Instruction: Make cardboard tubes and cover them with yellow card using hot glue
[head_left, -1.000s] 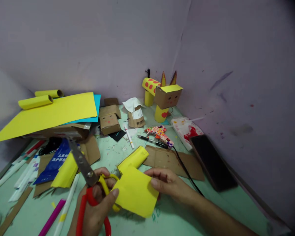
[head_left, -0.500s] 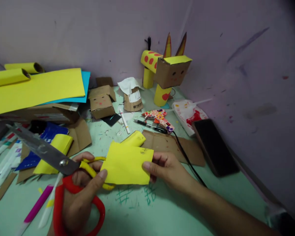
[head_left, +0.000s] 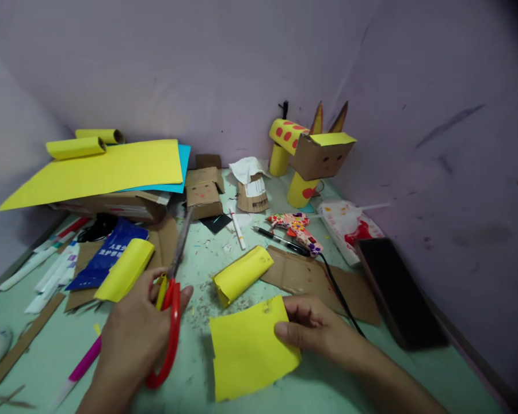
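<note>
My left hand (head_left: 129, 339) is closed around the red and yellow handles of a pair of scissors (head_left: 171, 287), whose closed blades point up and away over the table. My right hand (head_left: 317, 330) pinches the right edge of a square yellow paper piece (head_left: 250, 348) that lies on the green table (head_left: 198, 270) in front of me. The scissors are apart from the paper, to its left. A rolled yellow paper tube (head_left: 242, 275) lies just beyond the paper piece.
A cardboard and yellow paper animal (head_left: 313, 155) stands at the back. Nearby lie a patterned glue gun (head_left: 297, 227) with black cord, a dark phone (head_left: 399, 290), flat cardboard (head_left: 311, 279), small cardboard boxes (head_left: 204, 192), yellow sheets (head_left: 103, 169), another yellow roll (head_left: 125, 269) and markers (head_left: 47, 270).
The left hand has drawn the scissors away from the paper and swung the blades upright. The yellow piece has come down onto the table, held by the right hand alone.
</note>
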{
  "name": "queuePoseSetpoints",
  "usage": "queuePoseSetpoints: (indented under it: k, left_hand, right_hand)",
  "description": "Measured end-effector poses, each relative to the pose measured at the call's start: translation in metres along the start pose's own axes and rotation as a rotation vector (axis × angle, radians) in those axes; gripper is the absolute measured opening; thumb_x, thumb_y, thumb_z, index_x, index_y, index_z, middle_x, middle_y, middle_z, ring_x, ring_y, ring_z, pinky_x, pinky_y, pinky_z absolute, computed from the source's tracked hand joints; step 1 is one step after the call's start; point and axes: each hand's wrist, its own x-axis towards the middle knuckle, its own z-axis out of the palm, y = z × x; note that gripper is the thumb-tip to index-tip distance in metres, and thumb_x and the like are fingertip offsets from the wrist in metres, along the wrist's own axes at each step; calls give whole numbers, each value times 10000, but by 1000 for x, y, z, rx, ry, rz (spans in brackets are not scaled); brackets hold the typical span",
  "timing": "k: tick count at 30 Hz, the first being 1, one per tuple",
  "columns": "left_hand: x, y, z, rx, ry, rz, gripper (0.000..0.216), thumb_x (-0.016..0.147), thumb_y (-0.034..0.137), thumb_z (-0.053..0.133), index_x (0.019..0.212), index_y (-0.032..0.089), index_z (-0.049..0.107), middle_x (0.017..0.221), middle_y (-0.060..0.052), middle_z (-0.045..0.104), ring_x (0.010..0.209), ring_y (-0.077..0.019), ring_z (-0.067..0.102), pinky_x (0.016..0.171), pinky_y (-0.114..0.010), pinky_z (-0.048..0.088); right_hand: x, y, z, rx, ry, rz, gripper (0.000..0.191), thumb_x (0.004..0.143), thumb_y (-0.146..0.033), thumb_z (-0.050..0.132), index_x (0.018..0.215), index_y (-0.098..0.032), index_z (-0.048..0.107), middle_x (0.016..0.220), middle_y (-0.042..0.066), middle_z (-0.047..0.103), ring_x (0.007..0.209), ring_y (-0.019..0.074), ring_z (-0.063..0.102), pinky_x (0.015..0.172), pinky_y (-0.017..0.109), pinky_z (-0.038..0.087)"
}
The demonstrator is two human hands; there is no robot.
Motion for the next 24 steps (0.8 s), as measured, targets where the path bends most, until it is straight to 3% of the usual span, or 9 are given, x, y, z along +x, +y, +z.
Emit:
queuePoseSetpoints:
  k: [3, 8, 11, 13, 15, 17, 19, 21, 24]
  left_hand:
    - [7, -1, 6, 170, -69, -16, 502, 762, 539, 495, 1181, 265, 535, 920, -139, 694, 837, -398, 652, 604, -437, 471]
    - [9, -6, 14, 328, -68, 84, 456, 808, 425, 464, 1214, 231, 532, 983, -143, 689, 887, -381, 648, 634, -435, 490]
    - [5, -7, 16, 309, 57, 239, 386, 836, 358, 432, 1131, 163, 586, 993, -157, 666, 942, -356, 619, 730, -443, 491]
    - [1, -3, 19, 126, 186, 346, 398, 827, 390, 458, 1099, 133, 595, 1012, -153, 653, 987, -321, 600, 818, -430, 480]
    - [-4, 6, 26, -107, 187, 401, 462, 792, 435, 513, 1128, 123, 569, 1064, -139, 644, 1013, -282, 596, 858, -392, 481]
    - [-8, 18, 34, -210, 34, 405, 520, 762, 413, 550, 1191, 120, 525, 1140, -138, 627, 1041, -270, 591, 866, -386, 487]
    - [-10, 29, 44, -158, -77, 438, 568, 730, 357, 585, 1233, 108, 496, 1205, -156, 598, 1096, -299, 558, 914, -439, 454]
    - [-11, 36, 52, -99, -85, 502, 568, 705, 307, 612, 1221, 97, 504, 1188, -170, 601, 1095, -330, 543, 937, -498, 415]
    - [-15, 35, 58, -110, -63, 594, 472, 715, 190, 578, 1179, 131, 511, 1125, -136, 615, 1042, -297, 554, 920, -482, 425]
  right_hand:
    - [2, 3, -2, 11, 21, -48, 339, 771, -413, 658, 964, -140, 714, 808, 70, 714, 723, 191, 655, 700, 301, 482]
    - [-1, 1, -8, -39, -41, -72, 327, 785, -415, 655, 963, -149, 721, 814, 75, 721, 743, 189, 664, 672, 263, 475]
    - [-1, 0, -9, -64, -51, -53, 330, 786, -423, 654, 952, -146, 725, 817, 81, 726, 749, 195, 666, 673, 271, 475]
    - [-1, 0, -9, -45, -11, -55, 325, 783, -421, 657, 954, -153, 723, 816, 81, 730, 723, 194, 668, 672, 283, 479]
    - [-2, 0, -9, -15, 74, -86, 308, 763, -409, 680, 931, -155, 723, 806, 82, 732, 689, 195, 667, 667, 298, 486]
    - [-2, 0, -10, 62, 243, -171, 298, 729, -405, 711, 902, -163, 718, 768, 75, 728, 634, 192, 653, 632, 302, 493]
    - [-2, -1, -12, 192, 455, -285, 278, 713, -415, 721, 867, -185, 699, 679, 43, 701, 519, 155, 600, 521, 262, 475]
    - [-1, -4, -15, 294, 624, -378, 247, 725, -430, 708, 794, -196, 668, 574, -2, 634, 400, 90, 489, 390, 192, 386]
    - [0, -11, -19, 316, 718, -426, 282, 734, -447, 699, 689, -182, 614, 492, -44, 533, 337, 29, 354, 320, 137, 260]
